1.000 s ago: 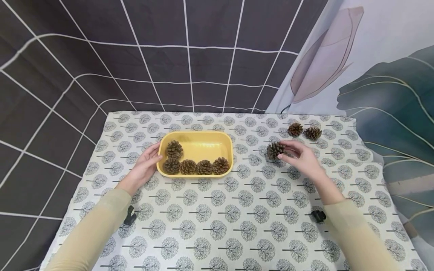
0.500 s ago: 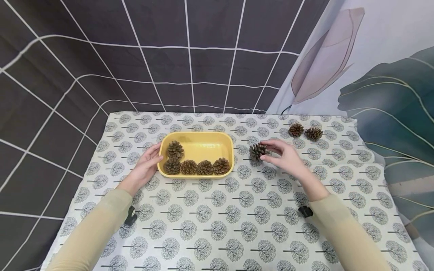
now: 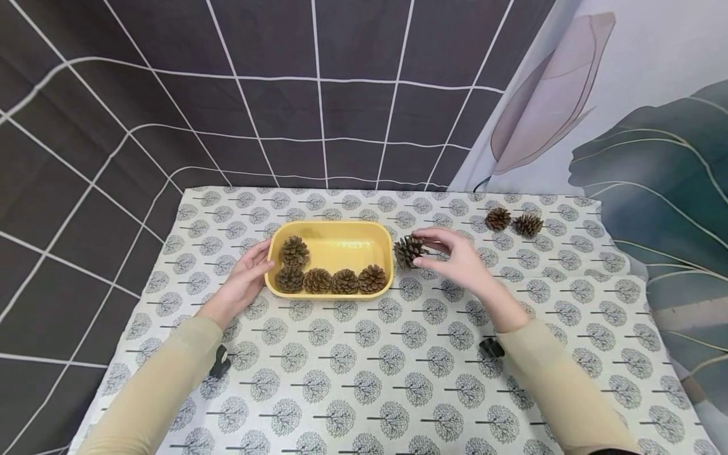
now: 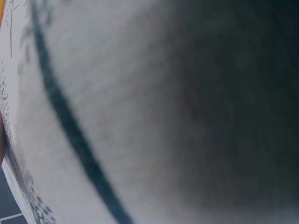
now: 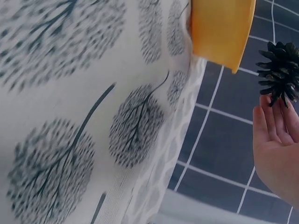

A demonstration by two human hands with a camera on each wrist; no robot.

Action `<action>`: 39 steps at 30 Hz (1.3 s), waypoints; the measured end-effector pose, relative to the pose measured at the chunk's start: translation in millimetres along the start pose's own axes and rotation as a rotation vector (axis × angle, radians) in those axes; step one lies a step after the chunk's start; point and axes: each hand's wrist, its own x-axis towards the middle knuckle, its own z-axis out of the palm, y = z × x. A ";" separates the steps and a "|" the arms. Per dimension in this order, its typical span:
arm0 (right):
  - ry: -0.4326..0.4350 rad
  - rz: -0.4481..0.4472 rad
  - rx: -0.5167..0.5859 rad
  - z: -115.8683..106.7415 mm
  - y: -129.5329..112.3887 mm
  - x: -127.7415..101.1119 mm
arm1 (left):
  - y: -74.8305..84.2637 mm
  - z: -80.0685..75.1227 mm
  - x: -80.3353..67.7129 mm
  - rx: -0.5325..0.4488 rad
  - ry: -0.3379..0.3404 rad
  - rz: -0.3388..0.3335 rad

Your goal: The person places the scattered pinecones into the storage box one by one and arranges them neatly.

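A pine cone [image 3: 408, 251] is pinched between the thumb and fingers of my right hand [image 3: 457, 259], just right of the yellow tub [image 3: 352, 240]. In the right wrist view, that pine cone [image 5: 280, 70] sits at the fingertips, raised beside the tub's wall. Several pine cones lie inside the tub, along its left end and near side, among them one pine cone [image 3: 372, 279] in the near right corner. My left hand [image 3: 241, 278] rests against the tub's left end, fingers fairly straight and thumb at the rim. The left wrist view shows mostly blurred cloth.
Two more pine cones, a darker pine cone [image 3: 497, 218] and a browner pine cone [image 3: 527, 225], lie side by side at the back right. A tree-print cloth [image 3: 364, 366] covers the table. A dark gridded curtain [image 3: 273, 107] hangs behind it.
My right hand has carried its pine cone leftward, from well right of the tub to close beside its right rim. My left hand and the tub have stayed in place.
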 end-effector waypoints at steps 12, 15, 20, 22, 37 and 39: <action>-0.015 -0.067 0.074 30.0 -13.2 22.1 | -1.4 -0.6 0.4 0.010 -0.002 0.009; -0.025 -0.079 0.082 38.3 -15.1 28.7 | -0.9 -0.5 0.0 0.015 -0.004 0.011; -0.051 -0.082 0.040 52.5 -21.0 38.8 | -0.4 0.1 0.2 0.018 -0.007 0.014; -0.061 -0.085 0.012 58.1 -23.2 43.2 | -0.6 0.4 0.4 0.015 -0.005 0.014; -0.116 -0.114 -0.149 93.2 -30.8 75.5 | -1.2 -0.7 -0.1 0.010 -0.002 0.014; -0.123 -0.119 -0.176 96.5 -30.9 78.5 | -1.0 -0.5 -0.3 0.009 -0.001 0.010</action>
